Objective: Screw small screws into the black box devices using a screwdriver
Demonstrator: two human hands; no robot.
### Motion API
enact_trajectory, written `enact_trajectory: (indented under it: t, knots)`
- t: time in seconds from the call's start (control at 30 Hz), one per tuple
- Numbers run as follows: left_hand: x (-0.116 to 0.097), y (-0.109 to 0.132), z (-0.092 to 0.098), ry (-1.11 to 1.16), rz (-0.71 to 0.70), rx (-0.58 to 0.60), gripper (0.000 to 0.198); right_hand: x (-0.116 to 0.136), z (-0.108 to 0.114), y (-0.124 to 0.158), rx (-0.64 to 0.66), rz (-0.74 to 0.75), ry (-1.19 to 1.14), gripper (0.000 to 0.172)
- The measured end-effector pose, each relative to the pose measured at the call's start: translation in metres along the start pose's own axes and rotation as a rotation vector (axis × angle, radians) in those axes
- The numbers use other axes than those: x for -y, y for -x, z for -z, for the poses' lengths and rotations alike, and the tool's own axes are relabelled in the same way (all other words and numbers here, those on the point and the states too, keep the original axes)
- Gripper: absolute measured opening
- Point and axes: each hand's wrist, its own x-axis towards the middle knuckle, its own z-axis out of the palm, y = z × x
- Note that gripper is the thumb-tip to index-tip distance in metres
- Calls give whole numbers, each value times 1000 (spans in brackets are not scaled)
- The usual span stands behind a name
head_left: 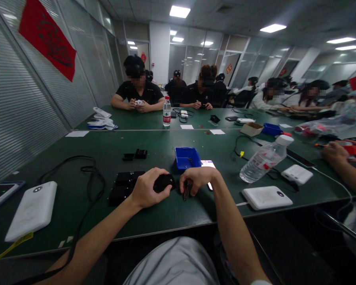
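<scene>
My left hand (148, 189) is closed around a black rounded object (164, 182), held just above the green table (166, 217); its exact kind is not clear. Close by on the right, my right hand (199, 177) bends down with its fingers pinched on a small brownish metallic piece (186, 192), too small to name. Behind both hands sits a blue tray (181, 153) with several small dark bits in it. Shiny black blocks (120, 185) lie beside my left wrist. A lit phone (210, 187) is partly hidden behind my right hand.
A tilted water bottle (262, 160) and a white power bank (267, 197) are on the right. Another power bank (32, 208) and a black cable (90, 174) lie left. Small black parts (141, 153) lie farther back. A co-worker's hands (338, 154) are at far right.
</scene>
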Motion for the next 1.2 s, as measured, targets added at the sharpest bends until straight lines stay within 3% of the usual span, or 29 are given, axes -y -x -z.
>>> enact_trajectory:
  t: [0.17, 0.57, 0.97, 1.2]
  knots:
    - [0, -1, 0, -4, -5, 3, 27, 9, -3, -8, 72, 0, -105, 33]
    - [0, -1, 2, 53, -33, 76, 25, 15, -1, 24, -94, 535, -502, 36]
    - [3, 1, -3, 67, -55, 361, 26, 11, -4, 21, -358, 863, -698, 24]
    - [3, 4, -5, 34, -71, 450, 26, 19, -5, 14, -410, 892, -735, 24]
